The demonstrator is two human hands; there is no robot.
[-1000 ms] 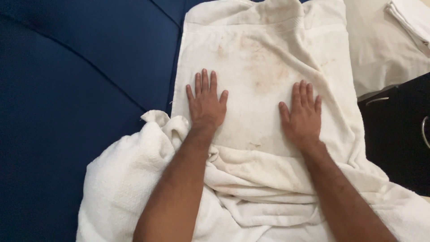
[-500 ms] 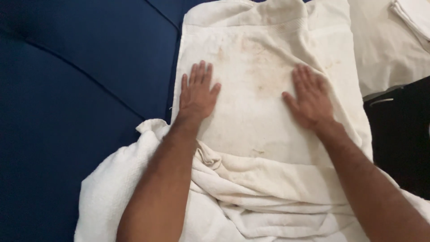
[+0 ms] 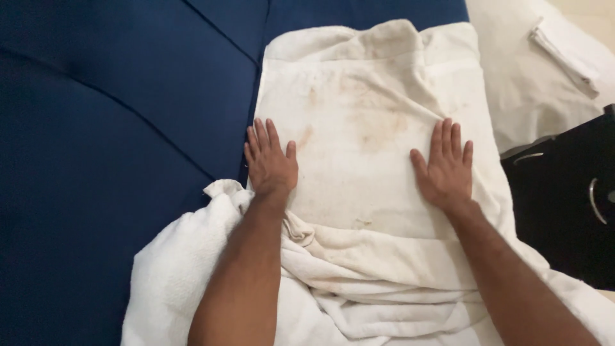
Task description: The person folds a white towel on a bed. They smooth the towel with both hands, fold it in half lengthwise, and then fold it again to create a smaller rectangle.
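Head view shows one stained white towel (image 3: 365,147) spread on a blue cushioned surface, probably a sofa or bed (image 3: 115,128), its near end bunched toward the near edge. Two hands press it flat: left hand (image 3: 271,163) on the towel's left border, right hand (image 3: 445,170) toward its right, each grip apart, palms down, clamping nothing. One black bag (image 3: 564,205) sits at the right edge.

Deep blue padded cushion surface (image 3: 109,141) with stitched seams, filling the left and the top. Upper right: pale cream fabric (image 3: 519,96) with a folded white cloth (image 3: 567,51) lying on it. Right edge: black bag (image 3: 564,205) with a curved metal fitting (image 3: 592,202).
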